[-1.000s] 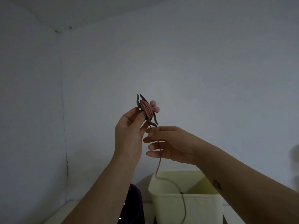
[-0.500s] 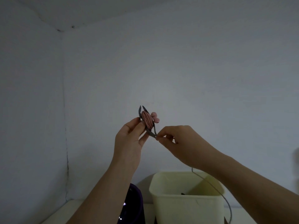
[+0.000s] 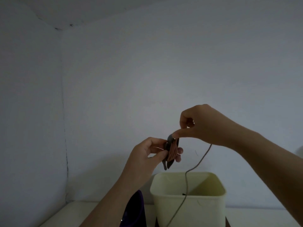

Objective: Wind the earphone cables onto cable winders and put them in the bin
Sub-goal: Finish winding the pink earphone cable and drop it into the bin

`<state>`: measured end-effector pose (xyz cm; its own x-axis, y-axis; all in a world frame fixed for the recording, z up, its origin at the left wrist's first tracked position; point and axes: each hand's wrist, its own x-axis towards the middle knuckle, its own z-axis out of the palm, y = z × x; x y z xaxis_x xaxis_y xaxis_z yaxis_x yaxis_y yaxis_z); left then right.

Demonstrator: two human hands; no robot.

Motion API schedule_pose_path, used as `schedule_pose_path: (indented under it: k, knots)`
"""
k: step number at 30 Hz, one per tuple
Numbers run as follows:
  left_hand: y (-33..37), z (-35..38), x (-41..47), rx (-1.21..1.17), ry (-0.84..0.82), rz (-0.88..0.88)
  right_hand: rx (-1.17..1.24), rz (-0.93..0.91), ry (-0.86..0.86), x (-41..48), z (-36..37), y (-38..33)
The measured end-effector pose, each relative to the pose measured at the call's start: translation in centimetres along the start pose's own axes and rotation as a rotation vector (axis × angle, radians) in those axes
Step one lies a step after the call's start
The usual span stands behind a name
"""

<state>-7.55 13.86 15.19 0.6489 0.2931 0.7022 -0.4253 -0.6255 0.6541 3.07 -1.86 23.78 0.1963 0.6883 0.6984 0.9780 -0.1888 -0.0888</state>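
Observation:
My left hand grips a dark cable winder in the air above the bin, with pink earphone cable coiled round its middle. My right hand is just above it, fingers curled, thumb and forefinger pinching the cable at the winder's top end. The loose rest of the cable hangs from under my right hand, loops down in front of the pale yellow bin and runs off the bottom edge. The earbuds are hidden.
The bin stands on a white table against a bare white wall, with a room corner to the left. A dark purple object sits by the bin's left side, partly behind my left forearm. A small dark thing lies inside the bin.
Both hands have come down closer to the bin. My right hand has moved from below the winder up over its top end, carrying the cable round it.

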Motion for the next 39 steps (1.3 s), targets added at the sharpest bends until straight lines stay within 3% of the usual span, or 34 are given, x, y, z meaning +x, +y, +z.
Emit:
schedule_pose_path:
  k: [12,18,20,21,23,30,34,39]
  knots:
    - [2.5,1.1,-0.8,-0.36,-0.095,-0.011,0.831,0.042,-0.036,-0.3,1.9,3.2]
    - [3.2,1.7,-0.9,-0.416,-0.032,-0.03,1.454,0.039,-0.281,-0.8,3.7,2.1]
    - [3.6,2.0,-0.9,-0.455,-0.026,-0.023,1.628,-0.092,-0.429,-1.0,4.8,1.6]
    - [3.6,2.1,-0.9,-0.47,-0.021,-0.018,1.632,-0.186,-0.456,-0.9,5.6,1.7]
    - [3.7,2.1,-1.0,-0.483,0.014,-0.019,1.563,-0.17,-0.444,-1.0,6.2,1.5]
    - [3.8,2.1,-0.6,-0.643,0.141,-0.079,1.217,0.377,-0.218,-1.6,8.2,1.0]
    - [3.3,1.6,-0.5,-0.666,0.2,-0.124,0.709,0.245,-0.005,-2.2,8.5,0.4]
    - [2.3,0.2,-0.1,-0.615,0.293,-0.198,0.377,0.067,-0.025,-3.1,7.8,-0.4]
